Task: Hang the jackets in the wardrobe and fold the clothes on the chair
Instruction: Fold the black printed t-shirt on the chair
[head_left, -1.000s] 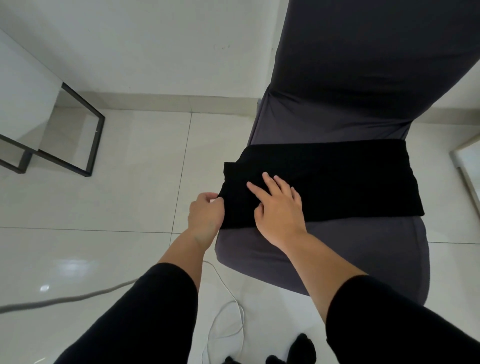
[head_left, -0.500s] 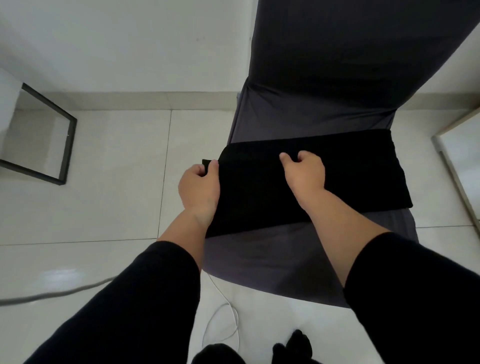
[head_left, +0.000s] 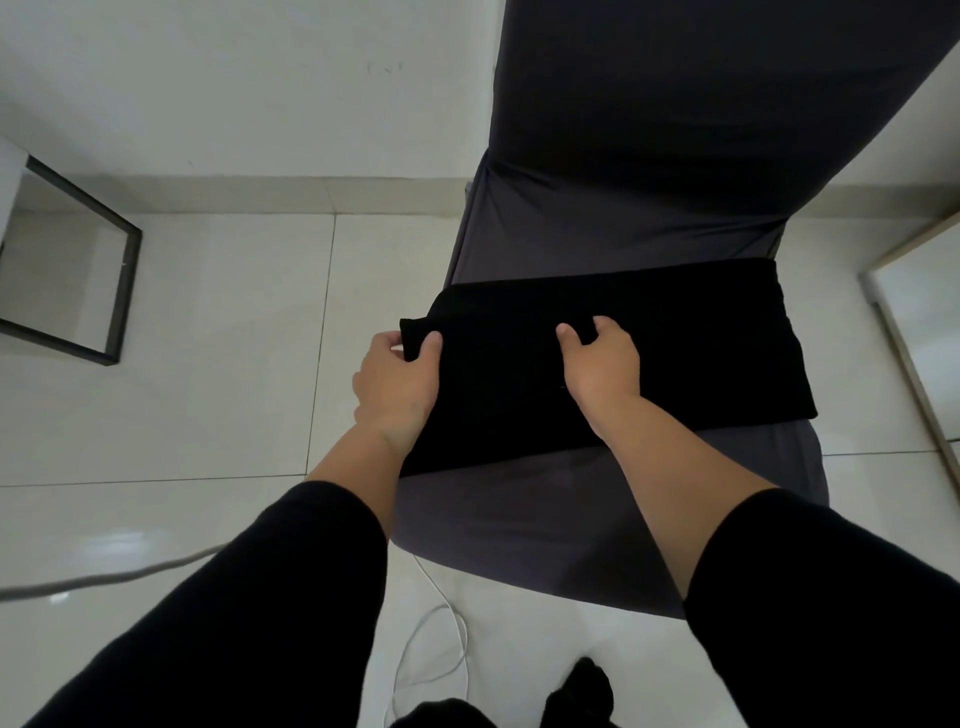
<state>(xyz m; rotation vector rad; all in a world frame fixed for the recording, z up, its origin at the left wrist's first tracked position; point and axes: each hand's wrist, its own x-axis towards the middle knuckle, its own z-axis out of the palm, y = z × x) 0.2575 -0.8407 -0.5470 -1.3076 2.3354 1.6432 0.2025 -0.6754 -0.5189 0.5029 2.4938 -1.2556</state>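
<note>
The left hand (head_left: 397, 384) pinches the folded black garment's (head_left: 675, 338) left corner on the grey chair (head_left: 519, 519); the right hand (head_left: 602, 358), fingers curled, seems to grip its middle.

right hand (head_left: 602, 358) moved from flat to gripping black garment (head_left: 675, 338), left end lifted

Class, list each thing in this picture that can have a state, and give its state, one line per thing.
Black folded garment: lying flat across the chair seat, left end lifted.
Dark grey fabric-covered chair: upright, garment on its seat.
Left hand: grip pinching the garment's left end.
Right hand: fingers curled into the garment's middle.
White cable: looped loose on the floor.
</note>
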